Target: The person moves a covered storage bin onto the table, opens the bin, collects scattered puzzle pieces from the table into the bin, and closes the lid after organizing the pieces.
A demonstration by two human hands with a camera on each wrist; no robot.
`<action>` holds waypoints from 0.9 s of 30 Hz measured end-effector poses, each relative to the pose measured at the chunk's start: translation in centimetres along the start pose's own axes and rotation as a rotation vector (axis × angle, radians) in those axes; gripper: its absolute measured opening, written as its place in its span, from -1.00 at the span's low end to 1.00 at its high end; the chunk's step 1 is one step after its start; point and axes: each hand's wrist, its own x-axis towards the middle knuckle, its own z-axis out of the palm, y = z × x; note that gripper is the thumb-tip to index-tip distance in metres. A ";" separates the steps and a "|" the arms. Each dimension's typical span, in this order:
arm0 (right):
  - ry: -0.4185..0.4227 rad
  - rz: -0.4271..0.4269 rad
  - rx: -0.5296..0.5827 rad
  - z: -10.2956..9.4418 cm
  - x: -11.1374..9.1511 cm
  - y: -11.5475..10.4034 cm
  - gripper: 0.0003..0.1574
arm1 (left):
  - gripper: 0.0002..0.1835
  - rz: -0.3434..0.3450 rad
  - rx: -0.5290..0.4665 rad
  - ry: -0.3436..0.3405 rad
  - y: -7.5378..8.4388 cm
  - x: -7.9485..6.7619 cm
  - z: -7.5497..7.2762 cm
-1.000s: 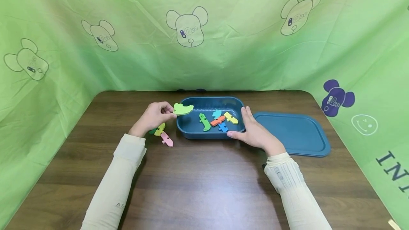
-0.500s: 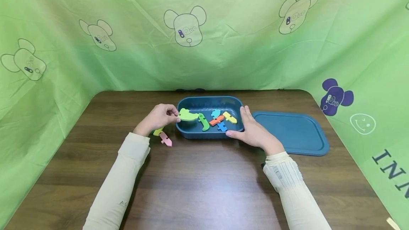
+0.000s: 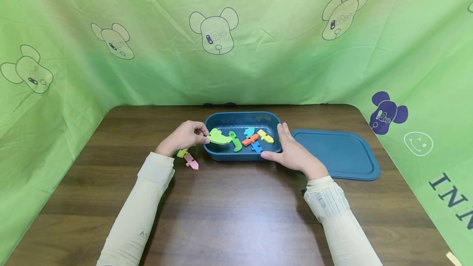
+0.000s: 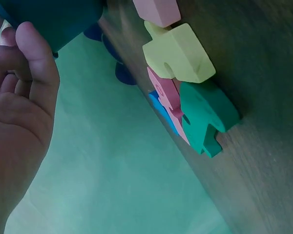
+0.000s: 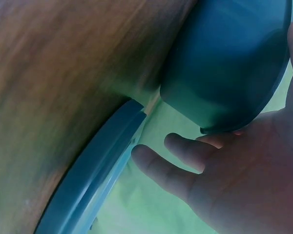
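My left hand (image 3: pixel 188 135) pinches a lime-green puzzle piece (image 3: pixel 219 137) by its left end, over the left part of a blue box (image 3: pixel 242 156). Inside the box lie a green piece (image 3: pixel 236 142), an orange piece (image 3: pixel 250 139), a yellow piece (image 3: pixel 265 136), a light-blue piece (image 3: pixel 249 131) and a blue piece (image 3: pixel 256 147). At the box's right end, my right hand (image 3: pixel 297 151) rests against the rim with fingers and thumb spread. In the right wrist view its fingers (image 5: pixel 185 151) extend alongside the box wall (image 5: pixel 215 92).
A blue lid (image 3: pixel 340 155) lies right of the box. Left of the box, a pink piece (image 3: pixel 191 161) and a yellow-green piece (image 3: pixel 182 152) lie on the wooden table (image 3: pixel 236 212). The left wrist view adds a dark green piece (image 4: pixel 205 114) there. A green curtain (image 3: pixel 162 77) stands behind.
My left hand has moved right and slightly down, bringing the lime-green puzzle piece from the box's left rim to over its inside. My right hand has stayed at the box's right end.
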 end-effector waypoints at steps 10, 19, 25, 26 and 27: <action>0.004 -0.009 -0.006 0.1 0.2 0.1 0.55 | -0.87 -0.030 0.001 -0.014 -0.1 -0.2 -0.2; -0.002 -0.005 0.000 0.2 0.2 -0.1 0.52 | -0.93 -0.004 0.005 0.130 -1.2 -1.7 -2.0; -0.005 -0.009 -0.001 0.1 0.2 0.0 0.53 | -0.85 -0.074 0.055 0.147 -3.0 -3.2 -3.7; -0.006 -0.009 0.003 0.1 0.2 0.0 0.53 | -0.85 -0.079 0.073 0.151 -3.3 -3.4 -3.9; -0.008 -0.008 0.004 0.1 0.2 0.1 0.53 | -0.85 -0.090 0.091 0.157 -3.7 -3.6 -4.0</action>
